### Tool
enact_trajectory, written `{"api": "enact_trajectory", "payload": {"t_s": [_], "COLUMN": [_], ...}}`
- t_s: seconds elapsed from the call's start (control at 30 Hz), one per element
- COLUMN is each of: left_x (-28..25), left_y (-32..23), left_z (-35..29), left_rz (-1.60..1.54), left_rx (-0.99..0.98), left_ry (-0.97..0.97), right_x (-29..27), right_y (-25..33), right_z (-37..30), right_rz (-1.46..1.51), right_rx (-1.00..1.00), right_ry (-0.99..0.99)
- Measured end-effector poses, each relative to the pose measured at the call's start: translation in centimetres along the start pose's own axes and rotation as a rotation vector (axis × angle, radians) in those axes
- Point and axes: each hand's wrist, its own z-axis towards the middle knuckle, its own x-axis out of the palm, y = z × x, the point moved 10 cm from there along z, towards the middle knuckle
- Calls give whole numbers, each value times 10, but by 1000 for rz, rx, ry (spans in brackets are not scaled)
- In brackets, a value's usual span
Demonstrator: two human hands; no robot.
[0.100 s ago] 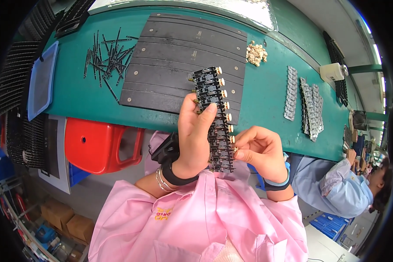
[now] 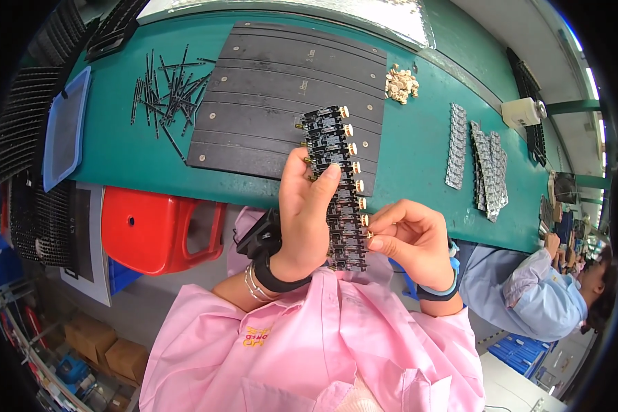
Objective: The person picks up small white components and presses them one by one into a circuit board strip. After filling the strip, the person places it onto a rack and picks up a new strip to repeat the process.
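My left hand [image 2: 305, 213] is closed around a long black circuit board panel [image 2: 347, 230], thumb across its face. The panel stands lengthwise in front of my chest, its far end over a black grooved plate [image 2: 254, 89]. Small round cream-and-gold caps [image 2: 356, 167] stick out in a row along its right edge, and short brass pins [image 2: 299, 126] show on its left. Near the panel's lower right edge, my right hand [image 2: 415, 240] pinches a small gold-coloured piece [image 2: 370, 235] between thumb and forefinger. The fingertips partly hide that piece.
On the green table lie a pile of thin black strips [image 2: 168, 96], a heap of small cream-gold parts [image 2: 402, 84] and several silvery board panels [image 2: 487, 168]. A blue tray [image 2: 67, 130] stands left. A red stool [image 2: 151, 230] is below the table edge. A co-worker [image 2: 546, 295] sits at right.
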Motion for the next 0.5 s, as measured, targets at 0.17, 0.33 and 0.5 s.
{"api": "enact_trajectory", "payload": {"t_s": [0.17, 0.33, 0.5], "left_x": [1, 1, 0], "left_y": [1, 2, 8], "left_z": [-1, -2, -2], "left_rz": [12, 37, -39], "left_rx": [12, 10, -109], "left_ry": [8, 5, -25], "right_x": [1, 5, -8], "right_y": [14, 22, 28], "right_z": [-4, -6, 2], "right_rz": [-233, -480, -294], "right_rx": [-82, -138, -78], "right_ry": [-27, -37, -117]}}
